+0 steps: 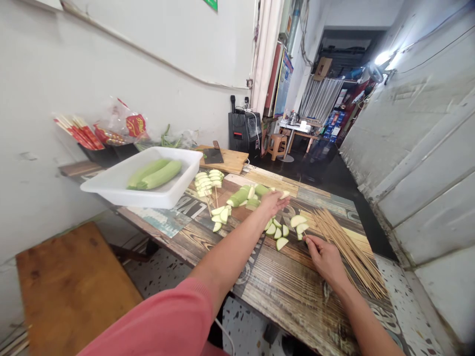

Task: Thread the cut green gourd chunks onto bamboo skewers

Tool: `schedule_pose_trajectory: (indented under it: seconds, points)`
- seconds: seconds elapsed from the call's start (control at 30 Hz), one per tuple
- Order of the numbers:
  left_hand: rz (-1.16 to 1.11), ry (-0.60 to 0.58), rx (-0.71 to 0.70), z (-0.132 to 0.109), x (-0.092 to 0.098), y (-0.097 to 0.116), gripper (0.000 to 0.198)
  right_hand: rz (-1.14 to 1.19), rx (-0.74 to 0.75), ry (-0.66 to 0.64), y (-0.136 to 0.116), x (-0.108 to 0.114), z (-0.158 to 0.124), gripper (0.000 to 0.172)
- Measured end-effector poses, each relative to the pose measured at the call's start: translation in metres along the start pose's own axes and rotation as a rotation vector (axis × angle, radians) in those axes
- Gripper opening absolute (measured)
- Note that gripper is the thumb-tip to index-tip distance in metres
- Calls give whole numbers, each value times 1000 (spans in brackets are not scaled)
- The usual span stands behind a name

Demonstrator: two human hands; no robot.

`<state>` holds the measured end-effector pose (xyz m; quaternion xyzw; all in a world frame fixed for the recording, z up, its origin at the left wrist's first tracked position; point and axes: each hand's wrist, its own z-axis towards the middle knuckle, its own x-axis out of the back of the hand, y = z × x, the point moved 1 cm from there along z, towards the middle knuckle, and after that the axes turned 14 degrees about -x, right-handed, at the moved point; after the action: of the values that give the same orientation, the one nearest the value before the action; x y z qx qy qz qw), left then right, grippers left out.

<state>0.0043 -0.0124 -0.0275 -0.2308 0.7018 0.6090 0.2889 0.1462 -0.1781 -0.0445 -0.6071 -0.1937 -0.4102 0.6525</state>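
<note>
My left hand [273,201] reaches over the cut zucchini at the middle of the table. A pale zucchini slice [285,195] shows at its fingers, pinched there as far as I can see. Closed around the lower end of a thin wooden skewer [305,234] is my right hand [325,256]. Several zucchini slices [298,221] are threaded on that skewer. Loose half-round zucchini pieces [282,243] lie between my hands. Beyond my left forearm is a row of sliced zucchini [239,196], partly covered by my hand. Filled skewers [204,183] rest farther left.
A bundle of bare skewers [347,249] lies right of my right hand. At the left stands a white tub [166,198] with whole zucchini [159,175]. Behind are a cutting board [235,160] with a cleaver [213,155] and a black speaker [245,131]. A wooden stool [74,291] stands lower left.
</note>
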Motion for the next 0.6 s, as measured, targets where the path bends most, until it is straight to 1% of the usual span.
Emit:
schedule_pose_trajectory:
  seconds: [0.3, 0.6]
  points:
    - [4, 6, -29, -2, -1, 1, 12, 14, 1, 12, 1, -1, 0, 34]
    - [22, -2, -25, -3, -2, -1, 15, 15, 4, 13, -1, 0, 0, 34]
